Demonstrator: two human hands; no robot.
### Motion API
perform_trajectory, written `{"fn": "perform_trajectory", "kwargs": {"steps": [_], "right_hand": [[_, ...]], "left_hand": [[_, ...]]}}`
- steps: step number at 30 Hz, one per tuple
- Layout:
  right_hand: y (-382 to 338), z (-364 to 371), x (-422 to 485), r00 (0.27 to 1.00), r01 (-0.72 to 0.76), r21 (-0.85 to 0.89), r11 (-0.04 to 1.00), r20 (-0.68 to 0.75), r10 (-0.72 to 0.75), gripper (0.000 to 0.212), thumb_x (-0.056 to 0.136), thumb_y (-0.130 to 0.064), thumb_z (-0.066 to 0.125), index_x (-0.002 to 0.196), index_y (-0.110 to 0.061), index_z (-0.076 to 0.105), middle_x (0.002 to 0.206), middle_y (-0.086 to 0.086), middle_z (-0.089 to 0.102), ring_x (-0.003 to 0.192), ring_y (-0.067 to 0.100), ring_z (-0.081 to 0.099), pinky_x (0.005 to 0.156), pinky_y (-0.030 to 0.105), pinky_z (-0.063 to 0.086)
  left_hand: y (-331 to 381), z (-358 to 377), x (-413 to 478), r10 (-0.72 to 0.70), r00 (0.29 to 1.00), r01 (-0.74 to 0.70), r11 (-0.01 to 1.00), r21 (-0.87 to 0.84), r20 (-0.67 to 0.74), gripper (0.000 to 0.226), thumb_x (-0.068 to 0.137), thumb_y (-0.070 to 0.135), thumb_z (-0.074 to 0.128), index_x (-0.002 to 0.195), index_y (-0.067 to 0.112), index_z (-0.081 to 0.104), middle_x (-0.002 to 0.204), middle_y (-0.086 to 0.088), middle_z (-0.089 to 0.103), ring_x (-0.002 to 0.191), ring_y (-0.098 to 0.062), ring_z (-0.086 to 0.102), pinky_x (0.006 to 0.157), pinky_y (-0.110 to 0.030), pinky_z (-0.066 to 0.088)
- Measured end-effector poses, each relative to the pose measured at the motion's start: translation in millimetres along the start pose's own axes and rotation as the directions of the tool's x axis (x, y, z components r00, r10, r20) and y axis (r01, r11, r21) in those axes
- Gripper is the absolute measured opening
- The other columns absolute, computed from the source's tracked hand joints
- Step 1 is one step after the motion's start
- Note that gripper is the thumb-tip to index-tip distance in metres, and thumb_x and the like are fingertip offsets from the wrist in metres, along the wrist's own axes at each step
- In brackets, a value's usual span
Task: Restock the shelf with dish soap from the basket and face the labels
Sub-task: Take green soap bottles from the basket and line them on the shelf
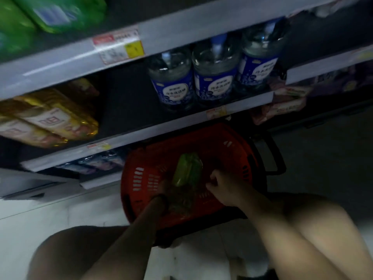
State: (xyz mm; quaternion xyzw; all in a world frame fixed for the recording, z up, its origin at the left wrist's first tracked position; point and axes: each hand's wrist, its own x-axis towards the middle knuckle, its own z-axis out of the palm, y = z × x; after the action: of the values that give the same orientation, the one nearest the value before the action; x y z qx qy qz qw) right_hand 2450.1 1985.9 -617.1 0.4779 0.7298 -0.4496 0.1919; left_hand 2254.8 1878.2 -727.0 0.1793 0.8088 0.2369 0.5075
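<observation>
Down low, centre of the frame: a red basket [232, 150] sits on the pale floor [50, 215], hard against the bottom shelf. Both arms are in it. Lying inside, tilted, is a green dish soap bottle [188, 169]. The left hand [174, 196], just past a dark wristband [160, 200], is at the bottle's lower end, but it's a smear of blur, so I can't tell whether it grips. The right hand [221, 185] has its fingers curled, knuckles just beside the bottle's right side; holding or only close, I can't tell.

Above, right of centre, three clear bottles with blue labels [215, 77] stand side by side on the middle shelf [125, 138], labels facing out. At the left edge, yellow bottles [50, 116] share that shelf. Green packs [50, 13] fill the upper left corner. A price tag [121, 46] hangs on the shelf edge above.
</observation>
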Motion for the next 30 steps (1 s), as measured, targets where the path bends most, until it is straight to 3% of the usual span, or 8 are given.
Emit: {"fn": "perform_trajectory", "kwargs": {"steps": [4,8,12,14,17,20,25,30], "right_hand": [[0,9,-23,0.998,0.033,0.021,0.999,-0.056,-0.032,0.046,0.110,-0.045,0.055,0.147,-0.017,0.054,0.136,0.008,0.066,0.119,0.027,0.067,0.101,0.043,0.056],[-11,9,-54,0.991,0.097,0.282,0.955,-0.117,-0.066,0.040,0.105,-0.050,0.060,0.137,-0.027,0.059,0.134,0.000,0.069,0.120,0.022,0.069,0.105,0.044,0.056],[-41,1,-85,0.985,0.138,0.680,0.720,-0.170,-0.028,0.032,0.102,-0.039,0.070,0.130,-0.023,0.066,0.107,0.001,0.080,0.096,0.023,0.079,0.087,0.044,0.064],[-61,-5,-105,0.971,0.225,0.756,0.615,-0.226,-0.078,0.038,0.099,-0.038,0.075,0.132,-0.021,0.069,0.103,-0.002,0.083,0.097,0.020,0.079,0.086,0.042,0.063],[-95,-16,-136,0.918,0.396,0.761,0.514,-0.308,-0.251,0.060,0.083,-0.052,0.085,0.131,-0.017,0.072,0.118,0.000,0.082,0.115,0.022,0.076,0.103,0.047,0.060],[-133,-35,-169,0.823,0.546,0.721,0.426,-0.368,-0.432,0.052,0.088,-0.039,0.077,0.134,-0.014,0.071,0.131,0.005,0.078,0.125,0.027,0.073,0.110,0.048,0.054],[-185,-79,-210,0.733,0.663,0.603,0.444,-0.402,-0.549,0.061,0.078,-0.038,0.090,0.130,-0.014,0.069,0.124,0.009,0.080,0.115,0.030,0.077,0.105,0.055,0.058],[-216,-126,-220,0.721,0.684,0.579,0.444,-0.443,-0.533,0.041,0.085,-0.023,0.085,0.124,-0.016,0.074,0.117,0.006,0.082,0.108,0.028,0.080,0.101,0.056,0.060]], "left_hand": [[17,-27,-64,0.009,1.000,-0.012,0.980,-0.196,-0.015,0.045,0.077,0.032,0.091,0.114,0.021,0.068,0.117,-0.012,0.074,0.105,-0.033,0.072,0.097,-0.055,0.059],[25,-50,-127,0.107,0.994,-0.106,0.921,-0.375,-0.019,0.067,0.061,0.043,0.091,0.121,0.017,0.073,0.110,-0.011,0.080,0.103,-0.033,0.077,0.095,-0.059,0.060],[42,-74,-192,0.256,0.965,-0.245,0.816,-0.524,-0.052,0.029,0.087,0.021,0.075,0.115,0.012,0.070,0.112,-0.017,0.079,0.100,-0.035,0.078,0.088,-0.053,0.062],[52,-87,-215,0.325,0.943,-0.311,0.769,-0.558,-0.078,0.014,0.096,0.010,0.067,0.108,0.012,0.072,0.106,-0.016,0.081,0.094,-0.034,0.079,0.089,-0.052,0.060],[68,-113,-246,0.437,0.892,-0.423,0.712,-0.561,-0.117,0.032,0.076,0.016,0.086,0.106,0.012,0.074,0.106,-0.017,0.081,0.092,-0.032,0.079,0.090,-0.049,0.059],[85,-135,-275,0.530,0.842,-0.490,0.677,-0.549,-0.099,0.066,0.061,0.032,0.089,0.120,0.010,0.070,0.117,-0.020,0.078,0.106,-0.043,0.075,0.099,-0.058,0.056],[119,-161,-308,0.668,0.719,-0.665,0.582,-0.469,-0.191,0.069,0.072,0.042,0.085,0.132,0.014,0.064,0.124,-0.016,0.076,0.112,-0.040,0.074,0.100,-0.064,0.055],[177,-182,-322,0.743,0.635,-0.757,0.546,-0.359,-0.210,0.050,0.086,0.041,0.076,0.132,0.024,0.064,0.123,0.000,0.078,0.113,-0.023,0.076,0.099,-0.046,0.060]]}}
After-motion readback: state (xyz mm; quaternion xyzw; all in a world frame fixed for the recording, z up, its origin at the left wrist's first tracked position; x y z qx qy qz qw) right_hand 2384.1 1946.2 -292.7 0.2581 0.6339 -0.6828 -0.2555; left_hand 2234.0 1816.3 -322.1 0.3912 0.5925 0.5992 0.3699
